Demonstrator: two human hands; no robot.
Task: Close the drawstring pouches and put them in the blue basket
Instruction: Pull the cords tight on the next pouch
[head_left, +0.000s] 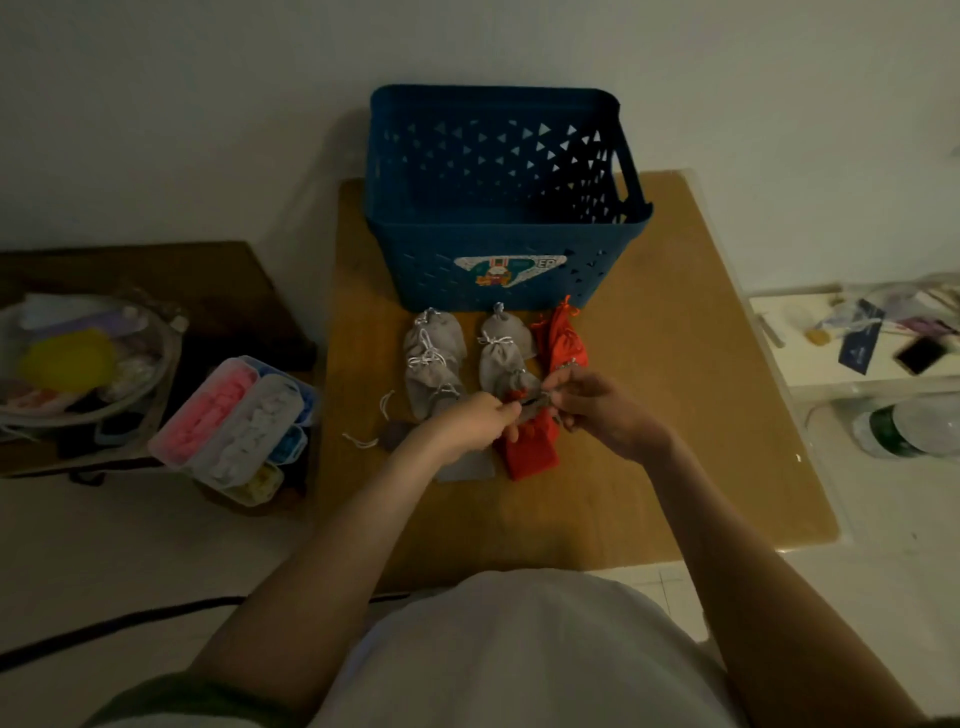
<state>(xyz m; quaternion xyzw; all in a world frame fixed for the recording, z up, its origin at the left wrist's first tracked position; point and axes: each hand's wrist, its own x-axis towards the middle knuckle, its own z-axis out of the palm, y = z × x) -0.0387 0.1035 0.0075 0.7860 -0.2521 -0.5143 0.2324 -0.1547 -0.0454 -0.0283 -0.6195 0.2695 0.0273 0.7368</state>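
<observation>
The closing step is in hand: the left hand (467, 422) and right hand (597, 410) meet over the near middle of the table (675, 415), forearms angled inward. Each has its fingers curled, pinching one side of a small grey pouch (535, 404) at its mouth. Whether the mouth is drawn tight I cannot tell. Next, I reckon, comes a firm outward pull, then a lift to the blue basket (509, 223) at the far edge, where cinched grey pouches (434, 353) lie just before it
</observation>
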